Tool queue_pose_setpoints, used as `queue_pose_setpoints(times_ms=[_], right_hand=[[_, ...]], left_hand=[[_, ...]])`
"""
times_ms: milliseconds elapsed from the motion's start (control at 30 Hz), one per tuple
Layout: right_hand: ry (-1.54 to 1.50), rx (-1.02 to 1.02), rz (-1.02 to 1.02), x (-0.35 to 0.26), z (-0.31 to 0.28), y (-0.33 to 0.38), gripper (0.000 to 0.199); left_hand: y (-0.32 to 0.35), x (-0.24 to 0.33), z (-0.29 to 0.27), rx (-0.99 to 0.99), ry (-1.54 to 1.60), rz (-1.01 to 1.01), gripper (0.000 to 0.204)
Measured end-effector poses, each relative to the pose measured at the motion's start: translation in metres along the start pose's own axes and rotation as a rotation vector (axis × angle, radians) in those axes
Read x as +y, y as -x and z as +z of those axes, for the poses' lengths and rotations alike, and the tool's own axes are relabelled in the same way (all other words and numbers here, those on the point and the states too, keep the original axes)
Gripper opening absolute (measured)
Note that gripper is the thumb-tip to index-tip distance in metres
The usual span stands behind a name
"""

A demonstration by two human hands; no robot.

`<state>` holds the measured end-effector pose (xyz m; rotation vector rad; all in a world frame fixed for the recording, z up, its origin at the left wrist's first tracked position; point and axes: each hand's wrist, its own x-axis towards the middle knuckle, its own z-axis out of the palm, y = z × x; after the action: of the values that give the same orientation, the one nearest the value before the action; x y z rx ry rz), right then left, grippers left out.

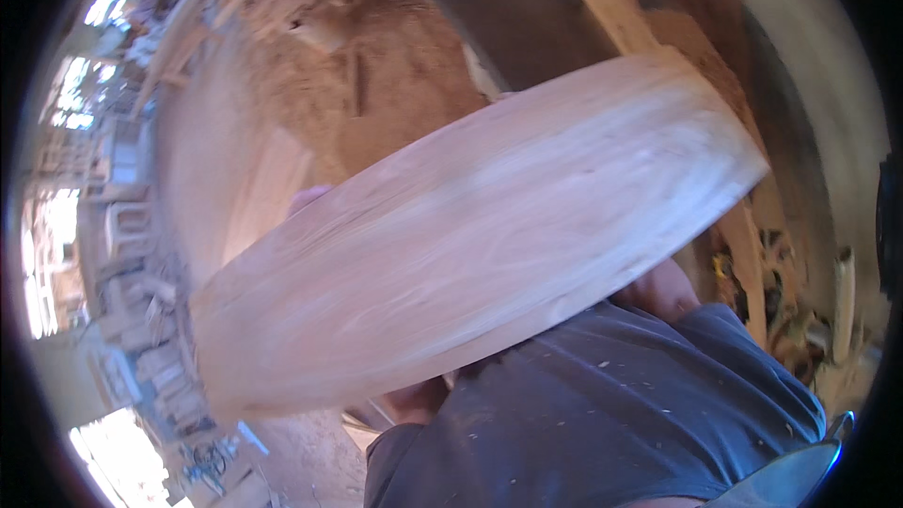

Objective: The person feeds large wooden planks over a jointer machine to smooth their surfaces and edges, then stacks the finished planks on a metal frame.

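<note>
A broad, pale wooden board with visible grain spans most of the view, held up in front of my body and tilted with its right end farther away. My left hand grips it from beneath; only some fingers show over the far edge, left of the middle. A small bit of my right hand shows at the same far edge, farther right. The board hides the rest of both hands. Parts of both arms appear below its near edge, close to my dark shirt.
A dark flat panel lies on a wooden bench at the far right. Sawdust and wood scraps cover the floor ahead. Stacked offcuts and a small stool-like frame stand along the left. An upright wooden piece is at the right.
</note>
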<state>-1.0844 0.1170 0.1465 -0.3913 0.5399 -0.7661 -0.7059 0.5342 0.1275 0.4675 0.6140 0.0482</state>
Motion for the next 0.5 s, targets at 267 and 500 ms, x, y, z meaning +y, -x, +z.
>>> queue_pose_setpoints(times_ms=[267, 500], right_hand=[[0.080, 0.008, -0.121, -0.005, 0.017, 0.009, 0.077], [0.093, -0.039, -0.353, -0.009, 0.070, 0.010, 0.078]], left_hand=[[-0.062, -0.006, 0.060, -0.016, -0.030, 0.007, 0.056], [-0.156, -0.071, 0.096, -0.089, -0.171, -0.180, 0.056]])
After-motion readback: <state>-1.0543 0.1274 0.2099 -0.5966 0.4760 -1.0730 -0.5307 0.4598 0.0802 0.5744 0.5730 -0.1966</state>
